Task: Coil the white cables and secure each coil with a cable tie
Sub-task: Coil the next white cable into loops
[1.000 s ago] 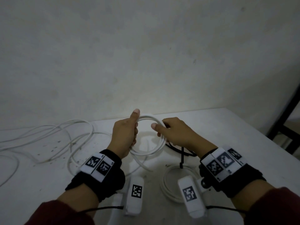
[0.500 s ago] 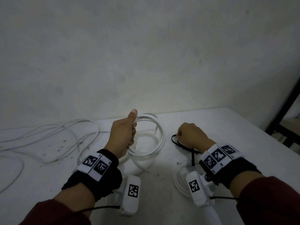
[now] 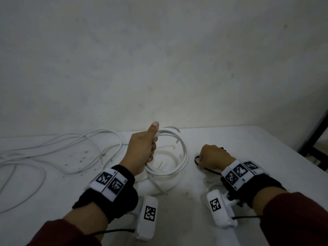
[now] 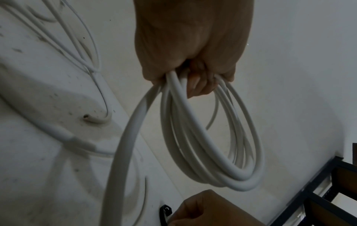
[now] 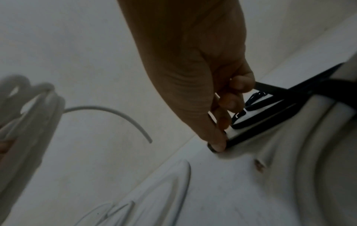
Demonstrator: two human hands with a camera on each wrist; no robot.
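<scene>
Loose cables [image 3: 53,153] lie left on the table [image 3: 266,157], coil [image 3: 170,153] centre, cable ties [image 3: 198,160] right.

Left hand [image 3: 142,150] fisted, thumb up; right hand [image 3: 213,158] fingers curled, knuckles up.

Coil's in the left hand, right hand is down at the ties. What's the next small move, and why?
Probably lift one black tie clear and carry it to the coil. The left hand grips the coil, which has no tie on it; the right hand is curled on the ties on the table.

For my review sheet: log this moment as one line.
left hand: holds white cable coil | right hand: picking black cable tie off table | coil untied
</scene>
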